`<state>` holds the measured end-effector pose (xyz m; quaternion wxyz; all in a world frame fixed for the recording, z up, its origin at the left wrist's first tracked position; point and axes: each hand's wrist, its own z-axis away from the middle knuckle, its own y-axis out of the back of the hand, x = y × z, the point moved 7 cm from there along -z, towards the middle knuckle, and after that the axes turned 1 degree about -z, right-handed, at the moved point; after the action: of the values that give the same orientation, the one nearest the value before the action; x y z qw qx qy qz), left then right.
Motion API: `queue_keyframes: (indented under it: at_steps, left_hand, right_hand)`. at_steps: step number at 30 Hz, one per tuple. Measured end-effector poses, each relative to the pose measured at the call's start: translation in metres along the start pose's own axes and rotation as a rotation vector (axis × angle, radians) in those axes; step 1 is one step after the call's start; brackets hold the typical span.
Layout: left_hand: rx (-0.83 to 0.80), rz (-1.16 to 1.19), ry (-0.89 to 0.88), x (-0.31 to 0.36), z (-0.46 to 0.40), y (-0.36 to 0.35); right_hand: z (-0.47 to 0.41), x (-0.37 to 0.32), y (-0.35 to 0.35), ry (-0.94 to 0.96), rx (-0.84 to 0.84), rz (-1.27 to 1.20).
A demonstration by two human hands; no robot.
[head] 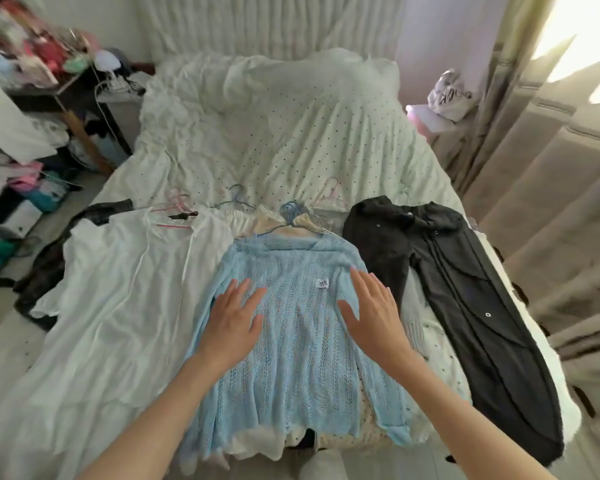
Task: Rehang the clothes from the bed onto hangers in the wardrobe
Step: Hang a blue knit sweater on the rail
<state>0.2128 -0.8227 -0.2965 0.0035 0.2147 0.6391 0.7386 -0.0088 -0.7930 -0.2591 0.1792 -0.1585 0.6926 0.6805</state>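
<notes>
Hands, left hand (234, 318) and right hand (371, 308), fingers spread flat over blue knit sweater (291, 358) (label (322, 283) unreadable).

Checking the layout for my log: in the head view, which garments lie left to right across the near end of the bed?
white dress → light blue knit sweater, with the left hand and right hand over it → black garment.

The room is lit softly by daylight admitted through the curtains (548, 140) at two o'clock, where the fabric is blown out to white glare. Only faint shadows are cast across the bed (274, 140). Motion blur is seen at ten o'clock, and straight lines are bowed at the edges by wide-angle distortion.
</notes>
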Motion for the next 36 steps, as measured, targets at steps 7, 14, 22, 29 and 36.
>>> queue_keyframes:
  at_steps: [7,14,22,29,36]
  left_hand:
    - [-0.111,0.061,0.171,-0.059,-0.089,-0.04]
    - [-0.18,0.08,0.277,-0.11,-0.185,-0.078]
    - [-0.234,0.065,0.316,-0.175,-0.278,-0.145]
    - [-0.29,-0.081,0.191,-0.208,-0.35,-0.191]
    - [-0.311,-0.099,0.194,-0.214,-0.366,-0.203]
  right_hand:
    - [-0.137,0.038,-0.031,0.044,-0.123,0.096]
    - [-0.25,0.09,-0.123,0.124,-0.36,0.27]
    - [-0.345,0.165,-0.209,-0.059,-0.441,0.33]
    - [-0.388,0.197,-0.247,-0.142,-0.356,0.335]
    - [-0.393,0.199,-0.254,-0.185,-0.237,0.279]
